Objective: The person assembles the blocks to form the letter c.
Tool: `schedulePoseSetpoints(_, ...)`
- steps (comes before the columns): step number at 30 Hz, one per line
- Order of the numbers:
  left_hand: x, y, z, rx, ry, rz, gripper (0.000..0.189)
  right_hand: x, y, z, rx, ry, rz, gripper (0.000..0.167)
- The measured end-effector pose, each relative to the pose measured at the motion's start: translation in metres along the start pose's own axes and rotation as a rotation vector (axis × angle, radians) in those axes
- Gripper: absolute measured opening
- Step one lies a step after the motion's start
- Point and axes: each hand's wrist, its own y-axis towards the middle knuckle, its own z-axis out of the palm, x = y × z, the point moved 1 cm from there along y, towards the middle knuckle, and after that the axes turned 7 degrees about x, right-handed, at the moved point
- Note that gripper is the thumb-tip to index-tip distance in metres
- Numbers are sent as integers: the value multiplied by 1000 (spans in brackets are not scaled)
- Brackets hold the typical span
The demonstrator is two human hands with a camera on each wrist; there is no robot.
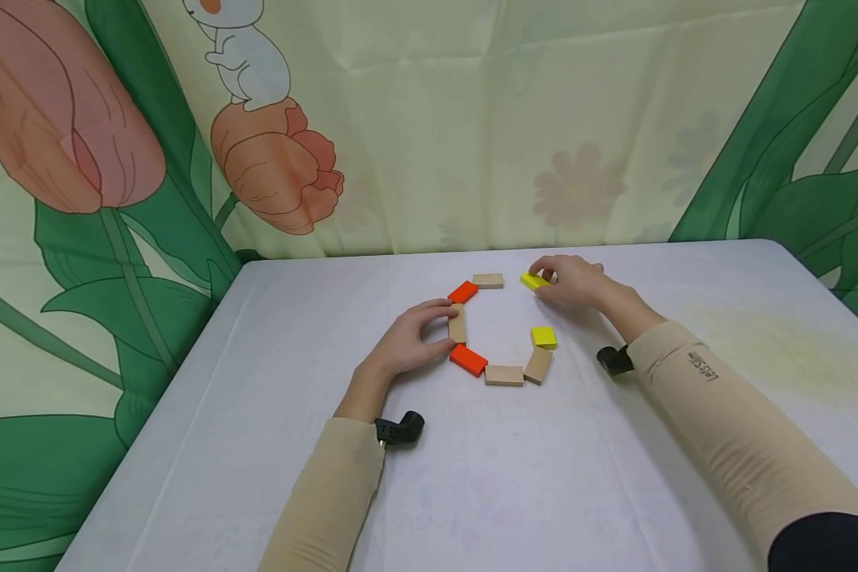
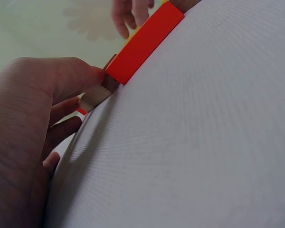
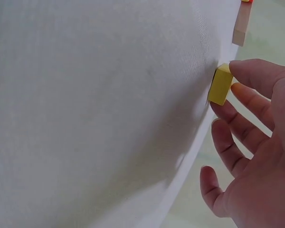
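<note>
My left hand pinches a plain wooden block lengthwise, thumb at its near end and fingertips at its far end. Red blocks lie at both ends of it, a lower one by the thumb and an upper one by the fingers. At the back right, my right hand holds a yellow block between thumb and fingertips, low over the table. The other fingers of that hand are loosely bent. Left of this yellow block lies a plain wooden block.
More blocks continue the open ring: a plain one at the front, a slanted plain one, and a second yellow one on the right. A white cloth covers the table. Behind its far edge hangs a printed curtain.
</note>
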Motion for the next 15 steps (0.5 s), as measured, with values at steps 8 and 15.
schedulePoseSetpoints(8,1,1,0,2,9,-4,48,-2,1,3,-13,12,-2,40)
schedulePoseSetpoints(15,0,0,0,4,10,-8,48,-1,1,3,-20,12,-3,41)
